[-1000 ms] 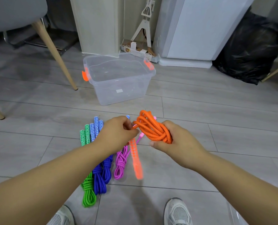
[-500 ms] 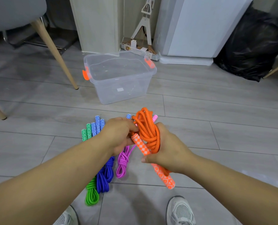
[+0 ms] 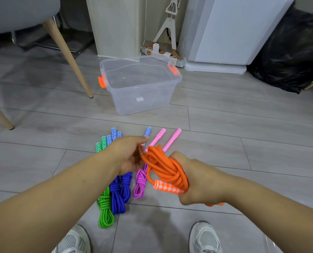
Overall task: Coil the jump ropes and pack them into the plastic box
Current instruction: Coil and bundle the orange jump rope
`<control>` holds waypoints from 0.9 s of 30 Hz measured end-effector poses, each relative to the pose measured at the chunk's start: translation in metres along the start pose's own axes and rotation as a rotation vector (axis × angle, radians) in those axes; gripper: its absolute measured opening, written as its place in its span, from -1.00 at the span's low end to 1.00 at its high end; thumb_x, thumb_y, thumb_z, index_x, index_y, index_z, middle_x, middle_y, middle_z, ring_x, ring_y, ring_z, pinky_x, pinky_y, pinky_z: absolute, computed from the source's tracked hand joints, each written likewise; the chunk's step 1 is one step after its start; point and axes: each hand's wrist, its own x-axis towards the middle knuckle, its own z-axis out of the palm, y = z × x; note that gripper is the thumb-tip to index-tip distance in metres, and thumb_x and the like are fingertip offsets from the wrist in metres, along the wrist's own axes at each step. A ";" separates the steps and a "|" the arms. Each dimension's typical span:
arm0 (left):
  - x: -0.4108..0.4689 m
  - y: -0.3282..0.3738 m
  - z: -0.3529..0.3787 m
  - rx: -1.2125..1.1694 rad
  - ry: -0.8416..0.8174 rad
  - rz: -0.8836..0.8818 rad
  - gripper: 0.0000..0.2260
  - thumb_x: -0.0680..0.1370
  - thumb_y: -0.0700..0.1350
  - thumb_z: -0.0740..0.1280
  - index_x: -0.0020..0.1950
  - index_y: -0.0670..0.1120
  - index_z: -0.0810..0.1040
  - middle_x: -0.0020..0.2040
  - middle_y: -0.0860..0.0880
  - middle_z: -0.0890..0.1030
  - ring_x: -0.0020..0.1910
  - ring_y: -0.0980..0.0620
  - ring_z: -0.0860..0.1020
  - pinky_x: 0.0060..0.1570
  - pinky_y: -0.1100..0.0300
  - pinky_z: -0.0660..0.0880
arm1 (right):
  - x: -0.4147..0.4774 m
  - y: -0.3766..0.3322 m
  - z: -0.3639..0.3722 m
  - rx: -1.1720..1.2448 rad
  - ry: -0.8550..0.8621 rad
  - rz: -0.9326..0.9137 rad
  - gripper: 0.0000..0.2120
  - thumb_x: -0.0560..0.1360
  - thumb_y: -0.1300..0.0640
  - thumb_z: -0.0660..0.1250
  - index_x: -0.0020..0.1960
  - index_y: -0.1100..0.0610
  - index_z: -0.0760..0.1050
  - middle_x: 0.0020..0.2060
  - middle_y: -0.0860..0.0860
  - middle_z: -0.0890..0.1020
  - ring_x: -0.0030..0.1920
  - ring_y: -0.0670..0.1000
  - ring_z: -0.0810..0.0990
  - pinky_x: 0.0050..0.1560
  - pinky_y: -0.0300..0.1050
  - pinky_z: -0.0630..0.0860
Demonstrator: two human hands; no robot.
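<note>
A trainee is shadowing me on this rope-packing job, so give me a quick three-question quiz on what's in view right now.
1. True or false: the plastic box already holds a coiled rope.
2. Which rope does the right hand grip? A green, B the orange jump rope, C purple.
3. Fill in: the leftmost coil on the floor is ____.

Key: 1 false, the box is empty. 2 B. 3 green: the green coil.

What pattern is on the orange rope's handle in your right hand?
Orange-and-white diamond checks. The handle of the orange rope shows best in the head view.
</note>
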 end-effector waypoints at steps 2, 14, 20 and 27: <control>0.000 -0.001 0.000 0.211 0.026 0.139 -0.81 0.47 -0.03 0.41 -0.21 -0.08 0.46 -0.40 -0.01 0.40 -0.46 0.08 0.38 -0.36 0.24 0.38 | 0.000 -0.001 0.002 -0.090 -0.050 -0.014 -0.48 0.27 0.18 0.40 0.03 -0.05 0.12 -0.34 -0.07 0.40 -0.41 -0.08 0.37 -0.48 -0.18 0.25; -0.008 -0.009 -0.002 0.800 -0.101 0.771 -0.89 0.56 -0.17 0.27 -0.13 -0.08 0.55 -0.20 0.01 0.42 -0.33 0.17 0.45 -0.23 0.30 0.44 | 0.009 0.013 0.002 -0.473 0.302 -0.023 -0.64 0.39 0.09 0.29 0.19 0.03 0.39 0.11 -0.01 0.50 0.01 0.15 0.55 -0.15 -0.08 0.42; -0.013 -0.005 -0.002 0.436 -0.307 0.644 -0.79 0.51 -0.35 0.24 -0.16 -0.08 0.57 -0.10 0.12 0.63 -0.21 0.21 0.59 -0.24 0.39 0.49 | 0.012 0.017 0.004 -0.433 0.536 -0.048 -0.66 0.07 0.08 0.48 -0.19 0.11 0.52 -0.05 0.09 0.52 -0.36 0.10 0.53 -0.52 -0.19 0.32; -0.018 -0.001 0.002 0.053 -0.360 0.476 -0.90 0.28 -0.25 0.31 -0.39 -0.07 0.53 -0.15 -0.29 0.47 -0.24 -0.09 0.45 -0.30 0.21 0.40 | 0.015 0.017 0.006 -0.325 0.576 -0.089 -0.61 0.14 0.02 0.32 -0.07 0.13 0.55 0.20 0.18 0.54 0.09 0.24 0.59 -0.02 0.08 0.56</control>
